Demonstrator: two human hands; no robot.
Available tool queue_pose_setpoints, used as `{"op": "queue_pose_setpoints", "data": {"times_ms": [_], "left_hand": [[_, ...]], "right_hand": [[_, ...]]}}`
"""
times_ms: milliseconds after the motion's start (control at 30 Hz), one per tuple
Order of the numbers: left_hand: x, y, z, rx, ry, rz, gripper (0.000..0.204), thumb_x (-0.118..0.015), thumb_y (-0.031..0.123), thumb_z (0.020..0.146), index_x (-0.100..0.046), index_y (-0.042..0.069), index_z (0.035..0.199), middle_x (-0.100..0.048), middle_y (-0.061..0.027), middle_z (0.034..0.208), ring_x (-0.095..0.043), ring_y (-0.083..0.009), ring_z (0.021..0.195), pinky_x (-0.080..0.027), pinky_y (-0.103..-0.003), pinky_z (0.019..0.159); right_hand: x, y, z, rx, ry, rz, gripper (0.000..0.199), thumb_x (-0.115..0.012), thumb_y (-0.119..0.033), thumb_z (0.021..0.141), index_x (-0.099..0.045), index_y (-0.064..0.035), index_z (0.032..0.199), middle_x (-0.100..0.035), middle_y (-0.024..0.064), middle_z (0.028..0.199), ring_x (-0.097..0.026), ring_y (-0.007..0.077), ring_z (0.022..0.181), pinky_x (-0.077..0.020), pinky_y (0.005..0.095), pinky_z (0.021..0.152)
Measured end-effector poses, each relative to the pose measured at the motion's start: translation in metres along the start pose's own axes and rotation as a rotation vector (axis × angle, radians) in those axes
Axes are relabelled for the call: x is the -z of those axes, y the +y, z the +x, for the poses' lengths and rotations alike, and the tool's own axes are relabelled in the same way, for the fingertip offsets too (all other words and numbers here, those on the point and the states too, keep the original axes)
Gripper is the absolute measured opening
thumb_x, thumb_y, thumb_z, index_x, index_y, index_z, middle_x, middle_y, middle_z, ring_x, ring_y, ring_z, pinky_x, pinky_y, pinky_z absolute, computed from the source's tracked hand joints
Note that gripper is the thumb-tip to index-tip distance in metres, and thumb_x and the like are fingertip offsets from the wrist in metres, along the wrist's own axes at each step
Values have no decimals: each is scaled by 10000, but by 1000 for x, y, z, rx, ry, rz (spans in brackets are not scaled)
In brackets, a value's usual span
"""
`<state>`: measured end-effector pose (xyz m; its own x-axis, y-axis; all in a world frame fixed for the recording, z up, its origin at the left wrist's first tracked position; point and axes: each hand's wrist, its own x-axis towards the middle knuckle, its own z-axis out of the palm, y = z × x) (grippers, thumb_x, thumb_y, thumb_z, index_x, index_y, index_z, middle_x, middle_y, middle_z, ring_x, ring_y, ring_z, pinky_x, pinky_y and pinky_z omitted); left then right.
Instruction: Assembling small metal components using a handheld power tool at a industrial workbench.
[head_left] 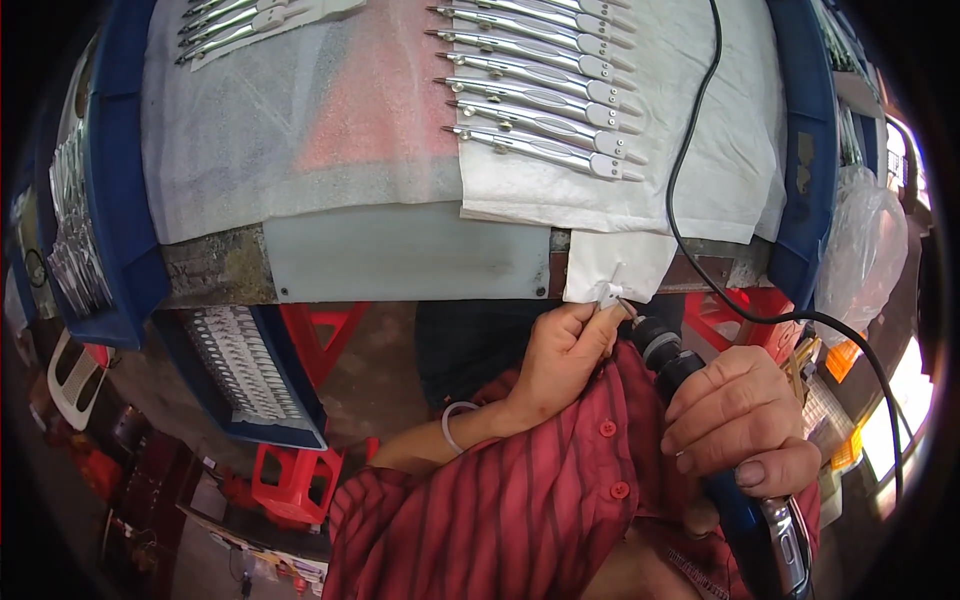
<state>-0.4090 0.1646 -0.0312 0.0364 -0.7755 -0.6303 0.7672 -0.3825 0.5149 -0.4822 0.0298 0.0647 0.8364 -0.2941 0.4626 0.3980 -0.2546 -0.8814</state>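
Left grip [562, 358] pinches small silver metal piece [608, 295], likely light, stiff, best edge-held; right grip [735, 415] wraps blue-and-black cylindrical power screwdriver [683, 370].

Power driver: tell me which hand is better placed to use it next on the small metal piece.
Right hand, most likely: it grips the power driver, whose tip is close to the small metal piece. The left hand pinches that piece by the white sheet.
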Motion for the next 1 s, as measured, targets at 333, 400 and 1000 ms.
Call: {"op": "queue_pose_setpoints", "data": {"times_ms": [333,400,1000], "left_hand": [[1,1,-1,-7,20,-3,200,-529,167,936,-645,7,905,-488,53,608,-397,-9,547,-319,-189,480],[3,-3,-1,-12,27,-6,191,-535,159,930,-644,13,873,-493,52,608,-401,-6,546,-317,-189,475],[-2,34,-24,285,-428,-337,499,-363,442,968,-576,-8,937,-449,3,554,-320,-45,411,-262,-194,398]], "right_hand": [[0,5,6,31,-24,11,466,-739,-251,776,-393,-63,1025,-611,82,760,-633,185,592,-530,289,519],[0,4,6,14,1,1,465,-733,-246,782,-387,-61,1031,-610,84,777,-632,190,606,-525,303,541],[-6,-5,-23,-813,496,315,505,-746,-241,705,-464,25,1028,-523,52,613,-513,118,497,-424,225,469]]}}
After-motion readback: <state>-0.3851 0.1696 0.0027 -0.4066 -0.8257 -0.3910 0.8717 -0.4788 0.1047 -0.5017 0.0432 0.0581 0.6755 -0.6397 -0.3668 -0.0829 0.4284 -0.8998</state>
